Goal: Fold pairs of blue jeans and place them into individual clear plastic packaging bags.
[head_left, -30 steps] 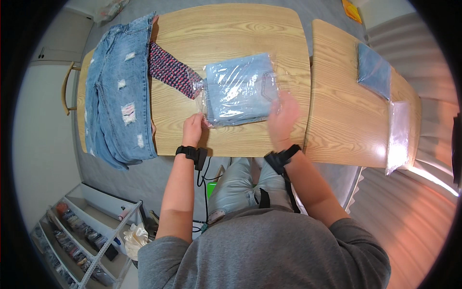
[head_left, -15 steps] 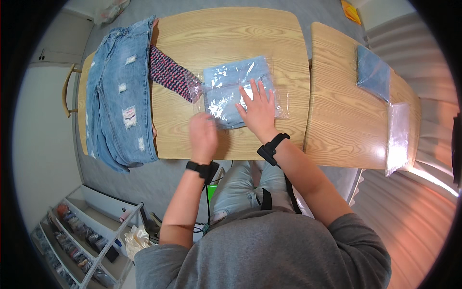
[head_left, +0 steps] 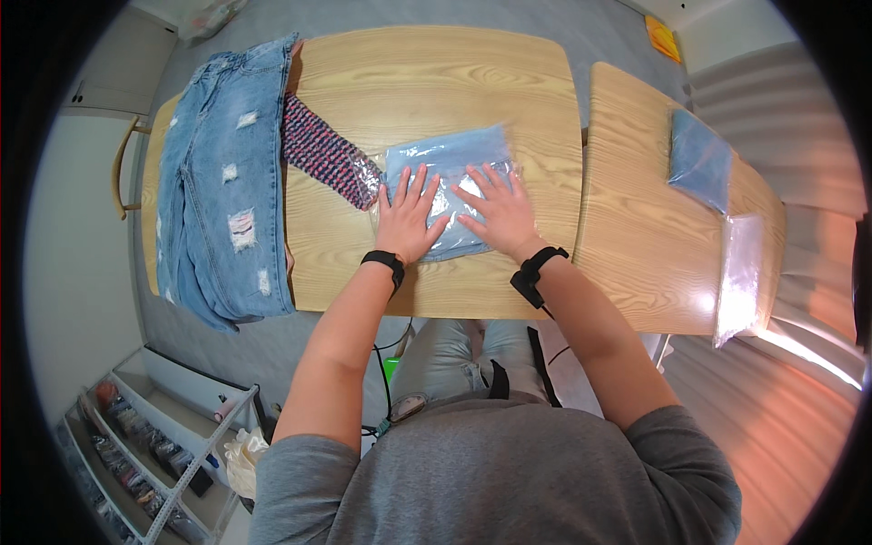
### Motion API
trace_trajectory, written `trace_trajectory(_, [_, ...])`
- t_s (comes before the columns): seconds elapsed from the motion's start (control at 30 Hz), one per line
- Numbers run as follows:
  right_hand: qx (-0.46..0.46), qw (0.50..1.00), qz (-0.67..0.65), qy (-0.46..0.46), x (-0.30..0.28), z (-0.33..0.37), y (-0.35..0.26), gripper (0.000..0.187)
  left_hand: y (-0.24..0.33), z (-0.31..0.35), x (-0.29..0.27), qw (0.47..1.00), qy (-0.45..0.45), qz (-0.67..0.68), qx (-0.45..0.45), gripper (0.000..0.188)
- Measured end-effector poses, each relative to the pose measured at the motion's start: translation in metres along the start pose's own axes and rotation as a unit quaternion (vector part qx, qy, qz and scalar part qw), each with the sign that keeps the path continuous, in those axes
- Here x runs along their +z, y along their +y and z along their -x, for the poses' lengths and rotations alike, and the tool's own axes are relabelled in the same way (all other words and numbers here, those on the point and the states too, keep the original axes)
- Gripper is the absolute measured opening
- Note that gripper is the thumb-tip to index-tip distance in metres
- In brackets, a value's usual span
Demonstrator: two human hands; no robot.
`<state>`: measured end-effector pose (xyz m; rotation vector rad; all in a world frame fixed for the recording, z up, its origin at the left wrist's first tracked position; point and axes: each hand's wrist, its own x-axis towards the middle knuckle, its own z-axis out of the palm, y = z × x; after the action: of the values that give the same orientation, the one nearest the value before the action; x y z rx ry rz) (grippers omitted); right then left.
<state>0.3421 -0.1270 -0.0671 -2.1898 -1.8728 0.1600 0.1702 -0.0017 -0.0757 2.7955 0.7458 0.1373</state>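
Note:
A folded light-blue denim garment in a clear plastic bag [head_left: 445, 153] lies flat on the wooden table in front of me. My left hand [head_left: 411, 216] rests on the left part of the bag, fingers stretched out and slightly apart. On the right part lies my right hand [head_left: 498, 211], its fingers spread flat too. Just left of the bag is a strip of dark and pink knitted fabric [head_left: 322, 150], its lower end touching the bag's left edge. Ripped blue jeans [head_left: 222, 182] are spread over the table's left end.
To the right, a second wooden table [head_left: 636, 227] holds another bagged blue garment [head_left: 699, 162] and a stack of clear plastic bags [head_left: 740, 272] near its edge. A shelf rack [head_left: 173, 445] with packed goods stands at lower left. A chair [head_left: 123, 173] is beyond the jeans.
My left hand has come up from the near left onto the bag and now lies flat. My right hand stays on the bag, a little further right.

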Motion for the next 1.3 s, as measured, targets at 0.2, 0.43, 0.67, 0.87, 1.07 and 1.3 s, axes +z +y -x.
trace_trajectory(0.2, [0.001, 1.000, -0.015, -0.011, 0.004, -0.003, 0.003, 0.050, -0.005, -0.001, 0.007, 1.000, -0.006, 0.027, -0.003, 0.071])
trace_trajectory(0.43, [-0.013, 1.000, 0.014, -0.023, -0.003, -0.006, 0.001, 0.054, 0.002, -0.002, -0.007, 1.000, -0.008, -0.007, -0.005, 0.070])
trace_trajectory(0.67, [-0.049, 0.998, 0.039, -0.016, -0.014, -0.021, 0.013, 0.060, 0.005, -0.016, -0.022, 0.999, 0.015, -0.034, 0.030, 0.069])
trace_trajectory(0.87, [-0.029, 0.999, -0.007, -0.035, -0.002, -0.025, 0.019, 0.058, -0.005, -0.020, -0.010, 1.000, -0.019, 0.000, 0.007, 0.072])
trace_trajectory(1.07, [-0.028, 0.998, -0.049, -0.036, -0.001, -0.029, 0.023, 0.057, -0.010, -0.023, -0.004, 1.000, -0.019, 0.020, 0.011, 0.072])
trace_trajectory(1.3, [-0.030, 0.998, -0.052, -0.024, 0.000, -0.028, 0.022, 0.056, -0.011, -0.022, -0.003, 0.999, -0.024, 0.022, 0.013, 0.072])
